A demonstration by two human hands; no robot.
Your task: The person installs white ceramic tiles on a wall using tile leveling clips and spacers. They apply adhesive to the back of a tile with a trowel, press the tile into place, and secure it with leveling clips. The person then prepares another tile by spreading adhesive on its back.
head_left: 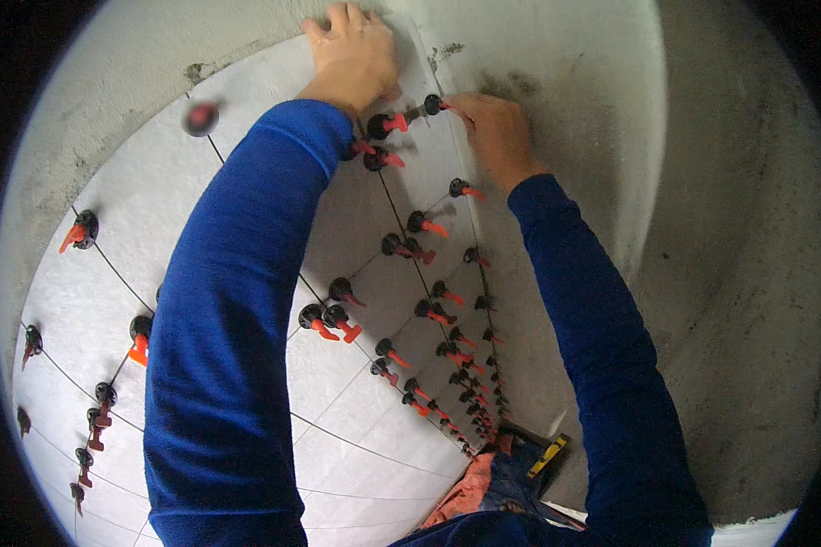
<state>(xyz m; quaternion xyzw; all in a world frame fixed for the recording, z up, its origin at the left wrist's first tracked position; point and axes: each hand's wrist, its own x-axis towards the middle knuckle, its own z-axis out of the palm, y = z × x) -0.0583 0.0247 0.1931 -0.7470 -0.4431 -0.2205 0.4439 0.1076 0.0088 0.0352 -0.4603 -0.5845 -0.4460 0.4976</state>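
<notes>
My left hand (pixel 351 56) rests with fingers apart on the top edge of white wall tiles (pixel 100 264), near the rough upper wall. My right hand (pixel 493 137) pinches the red lever of a small black tile-levelling clip (pixel 434 104) at the tiles' upper right edge. Just left of that clip sit more black clips with red levers (pixel 385 126), some partly behind my left wrist. Similar clips follow the joints in several rows down the tiled surface, mostly along the right side.
Bare grey plaster wall (pixel 721 273) fills the right, with dark smudges. Rough plaster (pixel 128 100) borders the tiles above. A yellow spirit level (pixel 547 454) stands at the bottom centre-right, beside orange fabric (pixel 461 492) and dark clothing near my body.
</notes>
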